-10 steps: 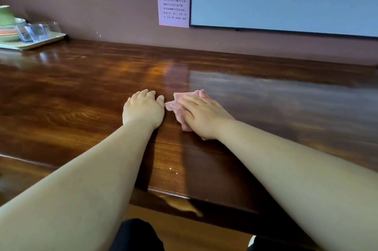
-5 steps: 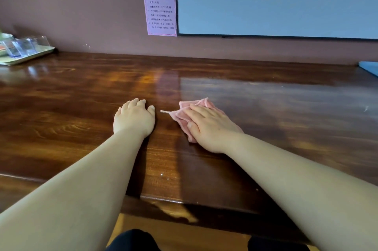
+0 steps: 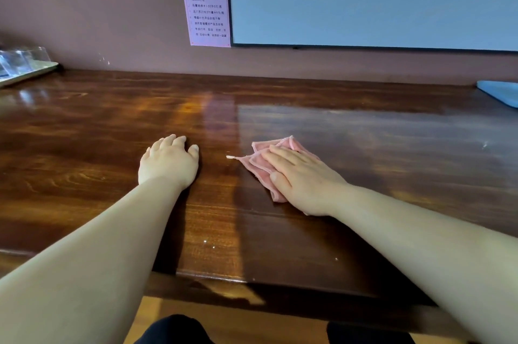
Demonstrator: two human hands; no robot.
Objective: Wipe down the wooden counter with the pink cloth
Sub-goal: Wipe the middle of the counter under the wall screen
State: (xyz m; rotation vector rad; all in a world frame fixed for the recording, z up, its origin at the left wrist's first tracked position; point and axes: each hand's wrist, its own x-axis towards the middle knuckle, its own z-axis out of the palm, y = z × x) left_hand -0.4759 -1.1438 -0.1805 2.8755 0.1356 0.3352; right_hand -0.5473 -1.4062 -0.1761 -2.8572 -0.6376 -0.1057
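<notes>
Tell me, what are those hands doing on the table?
A person is wiping the wooden counter. The right hand presses flat on a pink cloth. The left hand rests on the wood beside it, apart from the cloth and holding nothing.

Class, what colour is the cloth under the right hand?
Pink cloth, with a paler stitched edge; head view.

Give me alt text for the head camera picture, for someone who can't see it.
A person's right hand presses a folded pink cloth flat on a glossy wooden counter, while the left hand rests beside it. A pink notice hangs on the wall behind.
</notes>
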